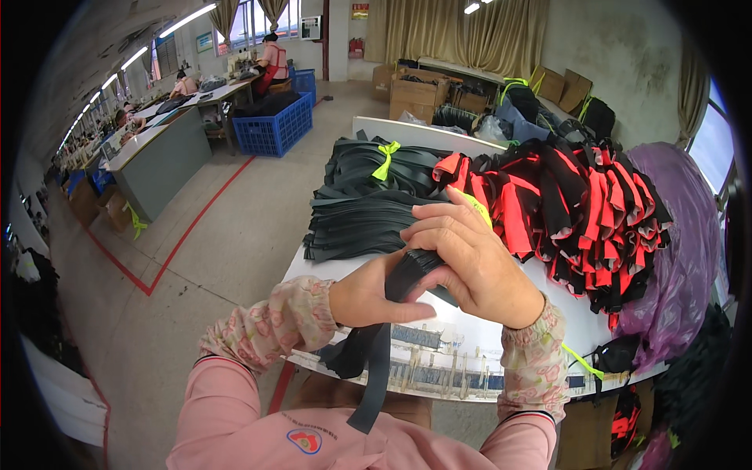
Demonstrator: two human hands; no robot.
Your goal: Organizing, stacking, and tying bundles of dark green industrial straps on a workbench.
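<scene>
Over the near part of a white table (482,333), both my hands are closed around a bundle of dark grey fabric strips (411,270). My left hand (370,294) wraps it from the left, thumb stretched across the front. My right hand (474,254) grips from the right, with its fingers curved over the top. Below my left hand the strips' loose ends (377,376) hang past the table's near edge. Just beyond my hands lies a flat stack of similar strips (356,223). Behind it, a second stack (352,164) carries a neon-yellow tie (385,160).
A large heap of black and neon-red fabric pieces (580,200) covers the table's right side, beside a purple plastic sheet (677,235). Cardboard boxes (419,94) stand behind. Across the aisle are a blue crate (272,125) and worktables (160,129) with several people.
</scene>
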